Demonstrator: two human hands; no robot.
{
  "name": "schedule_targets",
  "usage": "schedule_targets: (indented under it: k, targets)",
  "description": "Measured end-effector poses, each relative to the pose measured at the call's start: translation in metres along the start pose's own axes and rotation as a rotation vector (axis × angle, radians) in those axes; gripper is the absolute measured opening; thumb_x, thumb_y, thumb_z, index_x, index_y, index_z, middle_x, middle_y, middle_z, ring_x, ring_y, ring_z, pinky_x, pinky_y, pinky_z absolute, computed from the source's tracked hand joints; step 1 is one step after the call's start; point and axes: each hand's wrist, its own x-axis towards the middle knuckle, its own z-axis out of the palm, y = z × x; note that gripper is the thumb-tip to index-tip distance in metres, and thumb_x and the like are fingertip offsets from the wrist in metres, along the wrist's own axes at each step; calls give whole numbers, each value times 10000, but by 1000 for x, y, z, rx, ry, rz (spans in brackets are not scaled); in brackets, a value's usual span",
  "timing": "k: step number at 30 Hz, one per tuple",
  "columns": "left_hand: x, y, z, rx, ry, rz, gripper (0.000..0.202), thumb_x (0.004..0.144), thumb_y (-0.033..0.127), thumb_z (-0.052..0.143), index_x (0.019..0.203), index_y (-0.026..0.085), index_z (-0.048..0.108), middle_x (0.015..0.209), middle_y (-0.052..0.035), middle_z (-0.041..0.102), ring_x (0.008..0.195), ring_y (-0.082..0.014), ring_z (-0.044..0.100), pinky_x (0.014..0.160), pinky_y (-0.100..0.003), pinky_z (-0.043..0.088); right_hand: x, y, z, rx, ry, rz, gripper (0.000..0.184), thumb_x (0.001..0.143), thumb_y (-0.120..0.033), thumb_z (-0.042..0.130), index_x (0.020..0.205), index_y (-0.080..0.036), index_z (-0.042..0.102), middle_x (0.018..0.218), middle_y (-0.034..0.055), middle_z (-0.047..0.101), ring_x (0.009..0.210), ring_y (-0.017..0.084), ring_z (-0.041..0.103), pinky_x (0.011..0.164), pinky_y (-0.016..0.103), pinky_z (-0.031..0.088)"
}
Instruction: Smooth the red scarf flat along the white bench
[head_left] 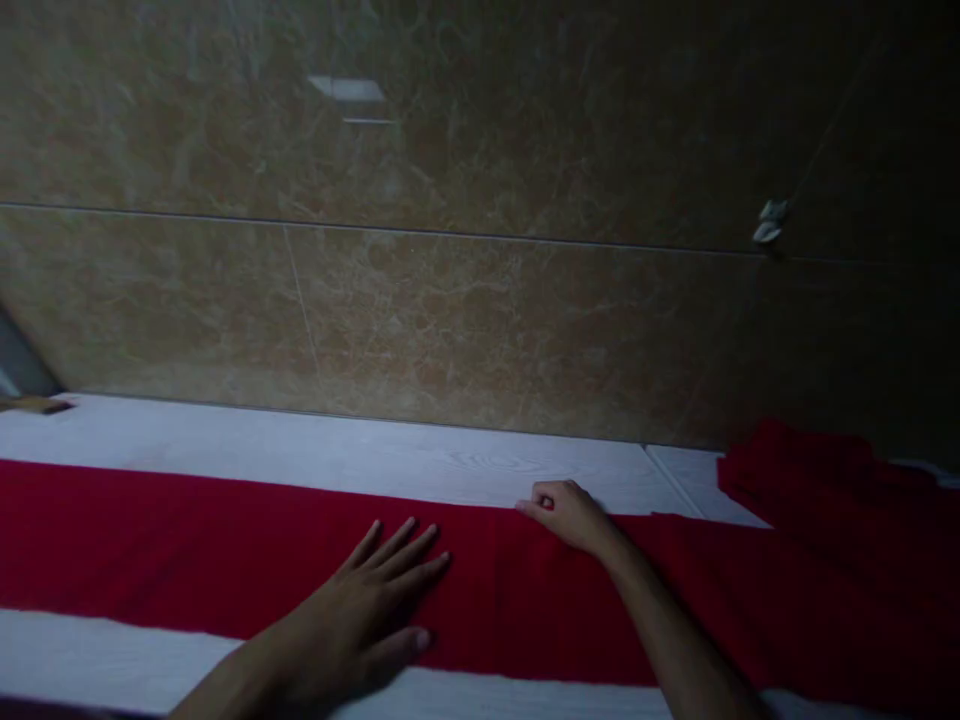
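A long strip of red cloth (187,560) lies flat across a white wood-grain table (375,455), running from the left edge to a bunched heap at the right. My left hand (367,610) rests flat on the cloth near its front edge, fingers stretched out and slightly apart. My right hand (566,512) sits at the cloth's far edge, fingers curled and pinching the red fabric there.
A brown marble-patterned tiled wall (480,300) rises straight behind the table. A small white fitting (770,222) is fixed to the wall at the right. A flat brownish object (34,404) lies at the table's far left. The right side is dark.
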Motion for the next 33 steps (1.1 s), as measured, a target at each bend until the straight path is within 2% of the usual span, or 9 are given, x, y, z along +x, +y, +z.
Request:
schedule_targets:
  k: [2, 4, 6, 9, 14, 19, 21, 24, 33]
  targets:
    - [-12, 3, -11, -45, -6, 46, 476, 1022, 534, 467, 1485, 431, 510, 1603, -7, 462, 1499, -314, 385, 1265, -571, 217, 0, 1, 0, 17, 15, -26, 251, 887, -339, 661, 688, -193, 615, 648, -13, 572, 626, 149, 508, 585, 266, 326]
    - [-21, 1, -23, -95, 58, 39, 368, 1047, 472, 429, 1293, 383, 688, 1379, -13, 686, 1288, -251, 612, 1181, -439, 402, 0, 2, -2, 36, 42, -62, 141, 886, -289, 641, 789, -190, 665, 762, 11, 621, 694, 159, 555, 644, 269, 401]
    - [-26, -5, -32, -133, 197, -22, 371, 1052, 441, 410, 1192, 317, 731, 1222, -36, 750, 1124, -225, 680, 1058, -372, 504, 1, -1, -4, 50, 70, -97, 120, 899, -265, 604, 883, -183, 689, 905, 54, 650, 790, 179, 600, 740, 295, 467]
    - [-24, -23, -36, -130, 343, -83, 355, 1031, 402, 440, 1216, 272, 714, 1302, -64, 711, 1232, -250, 624, 1074, -398, 499, 2, -17, -4, 60, 64, -163, 195, 930, -250, 531, 979, -166, 701, 1048, 114, 660, 944, 221, 640, 876, 354, 510]
    - [-5, -42, -27, -68, 342, -120, 403, 1028, 331, 436, 1376, 273, 630, 1533, -76, 554, 1495, -285, 386, 1206, -504, 370, -5, -74, 14, 56, -84, -305, 328, 971, -297, 528, 1232, -187, 693, 1278, 118, 672, 1190, 229, 622, 1083, 367, 460]
    - [10, -34, -19, 7, 227, -118, 504, 1036, 459, 438, 1519, 319, 477, 1656, -81, 368, 1563, -326, 223, 1243, -644, 191, -16, -119, 35, -92, -248, -206, 606, 1024, -429, 493, 1565, -163, 427, 1647, 104, 334, 1541, 263, 252, 1283, 481, 125]
    - [10, -32, -17, 11, 191, -116, 570, 1026, 527, 437, 1551, 308, 432, 1672, -91, 323, 1570, -343, 186, 1242, -667, 145, -19, -124, 38, -117, -299, -170, 668, 1033, -473, 473, 1604, -155, 339, 1671, 94, 260, 1565, 261, 170, 1285, 510, 50]
    - [7, -37, -14, -27, 189, -77, 608, 1014, 572, 442, 1563, 313, 412, 1652, -90, 365, 1556, -341, 240, 1249, -658, 125, -21, -121, 41, -81, -347, -182, 694, 1036, -491, 455, 1618, -149, 292, 1671, 92, 252, 1564, 239, 174, 1287, 500, 28]
    - [-8, -45, -9, -95, 247, -15, 456, 1002, 498, 513, 1390, 288, 627, 1542, -98, 540, 1472, -320, 425, 1252, -595, 185, -24, -111, 42, -30, -322, -227, 581, 1044, -473, 453, 1577, -248, 402, 1648, 57, 320, 1551, 229, 227, 1279, 525, 11]
